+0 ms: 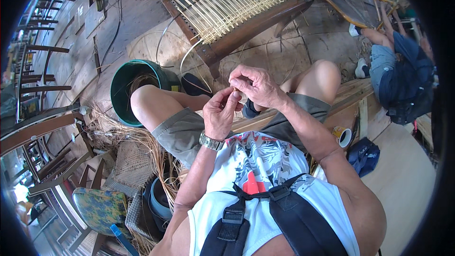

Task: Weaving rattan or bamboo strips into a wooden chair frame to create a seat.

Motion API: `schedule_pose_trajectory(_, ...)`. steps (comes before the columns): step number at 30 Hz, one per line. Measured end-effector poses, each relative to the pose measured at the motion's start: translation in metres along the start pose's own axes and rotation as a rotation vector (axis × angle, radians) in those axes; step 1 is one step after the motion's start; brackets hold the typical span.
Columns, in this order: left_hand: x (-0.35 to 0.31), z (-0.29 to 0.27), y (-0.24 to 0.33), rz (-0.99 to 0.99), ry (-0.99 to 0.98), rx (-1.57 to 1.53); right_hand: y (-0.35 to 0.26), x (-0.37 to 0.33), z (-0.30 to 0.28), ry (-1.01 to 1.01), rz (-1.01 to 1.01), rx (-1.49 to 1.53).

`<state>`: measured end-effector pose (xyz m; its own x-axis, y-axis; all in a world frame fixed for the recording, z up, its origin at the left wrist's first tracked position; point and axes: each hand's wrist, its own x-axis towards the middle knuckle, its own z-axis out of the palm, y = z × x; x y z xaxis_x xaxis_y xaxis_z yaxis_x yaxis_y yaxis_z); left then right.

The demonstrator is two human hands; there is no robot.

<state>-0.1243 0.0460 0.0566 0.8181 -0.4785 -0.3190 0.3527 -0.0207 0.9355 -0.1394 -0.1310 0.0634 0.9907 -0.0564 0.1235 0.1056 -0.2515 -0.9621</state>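
Left hand (220,110) and right hand (258,86) meet with fingertips pinched on a small brownish sliver (235,89) above a seated person's parted knees.

From left, a round green plastic bucket (167,77) holds brown fibre strands (142,81); a thin pale cane strand (183,60) curves down toward the left hand, its end unclear; beyond, a dark-brown wooden frame (251,31) carries a seat of pale yellow woven strips (232,0); at right sits a white round container (350,136).
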Motion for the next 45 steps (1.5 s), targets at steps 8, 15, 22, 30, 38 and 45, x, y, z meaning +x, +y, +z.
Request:
schedule_pose_trajectory(8,-0.005,-0.007,-0.003,0.020,0.004,-0.063,0.001,-0.002,0.011,-0.003,0.104,0.168)
schedule_pose_trajectory(15,-0.008,-0.002,0.000,-0.019,0.080,0.037,-0.001,0.000,0.012,-0.025,0.015,0.061)
schedule_pose_trajectory(22,-0.008,-0.006,-0.008,0.069,0.066,0.182,0.004,-0.004,0.015,-0.009,0.046,0.046)
schedule_pose_trajectory(30,-0.007,-0.009,-0.008,0.096,0.065,0.011,0.006,-0.005,0.021,-0.013,0.181,0.208)
schedule_pose_trajectory(38,0.004,-0.028,-0.003,0.280,0.105,0.283,0.010,0.016,0.020,-0.094,0.155,0.253)
schedule_pose_trajectory(45,0.065,-0.096,0.026,0.262,0.387,0.163,0.007,0.124,-0.005,0.042,-0.163,-0.352)
